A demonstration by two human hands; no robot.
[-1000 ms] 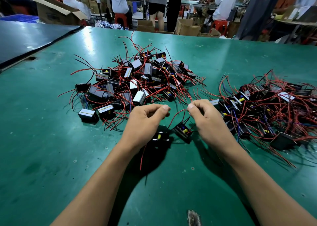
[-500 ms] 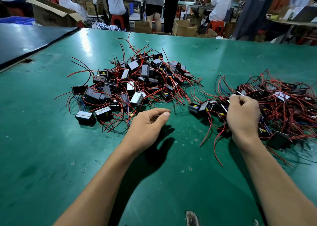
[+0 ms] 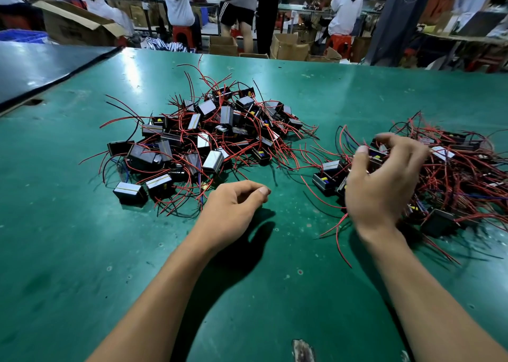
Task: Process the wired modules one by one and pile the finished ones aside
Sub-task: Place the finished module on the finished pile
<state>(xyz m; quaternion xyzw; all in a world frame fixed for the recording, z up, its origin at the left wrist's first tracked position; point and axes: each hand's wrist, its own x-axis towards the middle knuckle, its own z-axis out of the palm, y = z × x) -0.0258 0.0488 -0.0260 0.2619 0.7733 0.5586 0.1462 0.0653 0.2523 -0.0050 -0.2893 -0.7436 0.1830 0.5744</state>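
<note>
Fingers [image 3: 404, 143] of the right hand [image 3: 382, 188] are spread and loosely bent above the heap of wired modules [image 3: 461, 174] at two o'clock. Nothing is seen to be gripped, though the hand is blurred. One black module shows between thumb and forefinger (whether it is touched cannot be told). The left hand [image 3: 233, 207] is rested on the green mat [image 3: 82, 251] at six o'clock, loosely curled and holding nothing. A second heap [image 3: 209, 136], red leads sticking out all round, is spread at eleven o'clock, well apart from the first.

The step in hand is judged to be a changeover at the two-o'clock heap: either one module is being let go or the next is being sought. Which heap is the finished one cannot be settled. Next, one module must be singled out and its tangled leads drawn free without others being dragged along.

Both heaps are carried by the mat, which is scuffed at its near edge. A dark bench [image 3: 41, 70] is butted against it at ten o'clock. Beyond, at twelve o'clock, cardboard boxes [image 3: 74, 29], red stools [image 3: 181, 33] and people at other benches are seen.
</note>
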